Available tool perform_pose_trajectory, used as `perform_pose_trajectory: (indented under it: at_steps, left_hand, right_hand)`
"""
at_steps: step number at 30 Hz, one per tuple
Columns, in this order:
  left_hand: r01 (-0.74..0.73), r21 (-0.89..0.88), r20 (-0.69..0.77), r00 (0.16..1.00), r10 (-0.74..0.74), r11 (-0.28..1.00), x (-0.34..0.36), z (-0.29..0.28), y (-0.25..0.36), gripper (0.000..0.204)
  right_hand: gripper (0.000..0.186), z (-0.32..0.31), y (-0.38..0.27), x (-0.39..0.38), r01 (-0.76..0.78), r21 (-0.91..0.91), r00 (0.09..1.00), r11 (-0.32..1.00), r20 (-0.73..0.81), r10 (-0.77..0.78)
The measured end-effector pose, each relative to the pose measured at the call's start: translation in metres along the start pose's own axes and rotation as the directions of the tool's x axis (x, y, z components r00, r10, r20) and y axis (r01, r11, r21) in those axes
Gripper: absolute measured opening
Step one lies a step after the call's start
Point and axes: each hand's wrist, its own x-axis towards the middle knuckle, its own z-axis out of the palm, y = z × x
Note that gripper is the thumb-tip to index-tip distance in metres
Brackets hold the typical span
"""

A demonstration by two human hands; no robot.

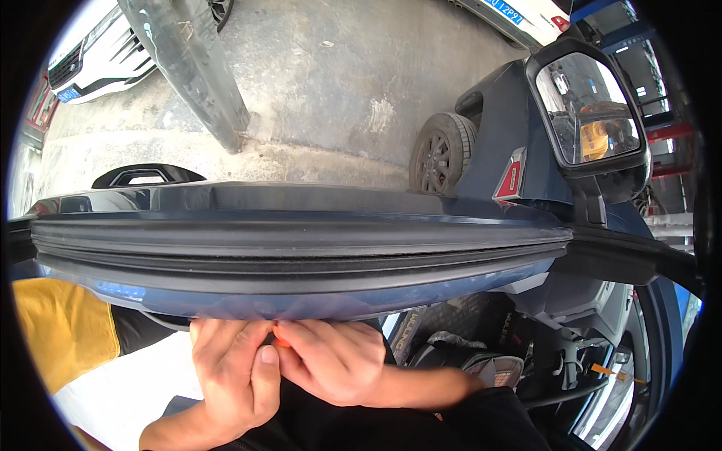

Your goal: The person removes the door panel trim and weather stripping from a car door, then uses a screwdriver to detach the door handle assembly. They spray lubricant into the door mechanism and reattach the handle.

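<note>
One orange piece (282, 342) (mostly hidden), between the fingers (307, 340)

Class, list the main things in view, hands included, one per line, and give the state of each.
Left hand: fingers curled, tips partly hidden
Right hand: pinching a small orange piece
Small orange piece: held, partly covered by fingers
Dark blue car door: open
Side mirror: folded out
Wheel: upright on the concrete floor
Grey pillar: standing on the floor
</note>
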Motion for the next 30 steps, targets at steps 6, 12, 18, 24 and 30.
perform_pose_trajectory:
  at_steps: [6,12,18,24,30]
  left_hand:
    - [-0.077,0.181,0.066,0.996,0.066,0.98,-0.004,0.006,-0.002,0.029]
    - [-0.151,0.137,0.063,0.988,0.144,0.979,-0.003,0.005,-0.008,0.03]
    - [-0.179,0.066,0.032,0.984,0.177,0.982,-0.001,0.008,-0.015,0.028]
    - [-0.172,0.096,0.022,0.985,0.17,0.98,-0.001,0.009,-0.016,0.026]
    - [-0.195,0.089,-0.045,0.979,0.2,0.977,-0.004,0.015,-0.024,0.028]
  right_hand:
    - [0.018,-0.036,0.013,-0.024,0.022,0.136,0.998,0.99,-0.068,-0.013]
    - [0.013,-0.061,0.019,-0.026,-0.084,0.028,0.996,0.996,0.043,0.083]
    - [0.02,-0.059,0.018,-0.014,-0.03,-0.003,0.996,1.0,0.087,0.031]
    - [0.033,-0.045,0.02,-0.002,0.167,-0.011,0.975,0.986,0.153,-0.164]
    - [0.029,-0.042,0.02,0.006,0.314,-0.193,0.934,0.93,0.239,-0.265]
